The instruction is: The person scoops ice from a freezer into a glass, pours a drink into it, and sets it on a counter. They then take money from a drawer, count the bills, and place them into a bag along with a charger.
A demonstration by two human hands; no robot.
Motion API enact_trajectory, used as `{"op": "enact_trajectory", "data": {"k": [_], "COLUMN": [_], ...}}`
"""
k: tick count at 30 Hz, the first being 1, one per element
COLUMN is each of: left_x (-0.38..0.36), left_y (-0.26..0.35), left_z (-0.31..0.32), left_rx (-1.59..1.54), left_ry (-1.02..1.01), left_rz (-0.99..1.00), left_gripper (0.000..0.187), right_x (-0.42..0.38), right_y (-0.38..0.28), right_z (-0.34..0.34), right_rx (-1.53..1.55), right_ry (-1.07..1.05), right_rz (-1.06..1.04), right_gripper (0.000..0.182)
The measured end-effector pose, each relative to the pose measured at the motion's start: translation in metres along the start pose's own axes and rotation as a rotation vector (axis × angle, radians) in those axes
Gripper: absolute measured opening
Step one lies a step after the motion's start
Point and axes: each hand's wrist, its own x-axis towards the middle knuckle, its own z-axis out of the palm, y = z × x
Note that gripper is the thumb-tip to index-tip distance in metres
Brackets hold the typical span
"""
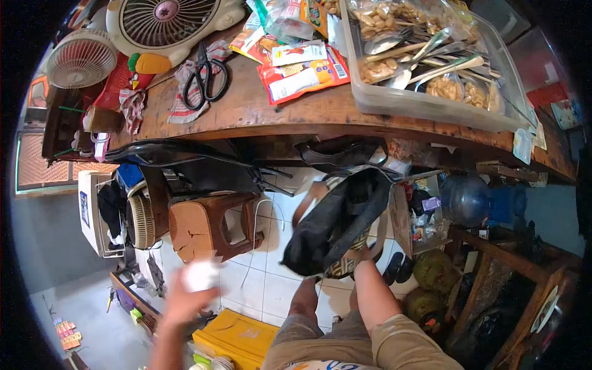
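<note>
My left hand (190, 297) is raised at the lower left, smeared by motion. Its fingers are around a small white round thing (201, 275), too blurred to name. On the right, my right forearm (377, 299) reaches up to a tote bag (317, 234) with a black inside, a patterned outer side and brown straps. The bag gapes upward and tilts in front of my legs. My right hand is hidden by the bag, so its fingers do not show.
A wooden table (246, 117) spans the top, carrying scissors (206, 83), snack packets (302, 71), a fan (166, 18) and a plastic bin (376, 102) of spoons and bagged snacks. Below are a brown stool (191, 228), a yellow box (237, 336) and green gas cylinders (435, 271).
</note>
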Motion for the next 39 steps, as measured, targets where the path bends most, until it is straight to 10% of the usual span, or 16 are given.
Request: {"op": "enact_trajectory", "data": {"k": [5, 7, 13, 16, 27, 31, 34, 39], "left_x": [0.067, 0.077, 0.087, 0.085, 0.092, 0.101, 0.122, 0.118], "left_y": [-0.003, 0.011, 0.053, 0.080, 0.188, 0.181, 0.139, 0.081], "left_z": [0.147, 0.172, 0.242, 0.262, 0.330, 0.332, 0.327, 0.312], "left_rx": [-0.669, -0.397, -0.252, -0.178, -0.010, -0.184, -0.273, -0.300], "left_ry": [-0.414, -0.271, -0.036, -0.074, -0.092, 0.475, 0.380, 0.083], "left_rz": [0.246, 0.725, 0.745, 0.837, 1.201, 1.090, 1.110, 0.835], "left_gripper": [0.051, 0.057, 0.035, 0.031, 0.048, 0.053, 0.041, 0.037], "right_x": [-0.017, -0.016, 0.022, -0.011, 0.051, 0.133, 0.192, 0.195], "right_y": [0.011, 0.007, -0.049, -0.124, -0.239, -0.252, -0.239, -0.234], "right_z": [0.004, 0.003, -0.020, -0.028, -0.016, -0.012, -0.041, -0.050], "right_rx": [-0.335, -0.467, -0.801, 0.179, -0.570, -0.157, 0.481, -0.895], "right_ry": [0.164, 0.246, 0.347, 0.066, 0.605, 0.683, 0.435, 0.427], "right_rz": [-0.157, -0.192, -0.343, 0.116, -0.310, -0.567, -0.455, -0.647], "right_gripper": [0.059, 0.059, 0.048, 0.056, 0.053, 0.035, 0.035, 0.035]}}
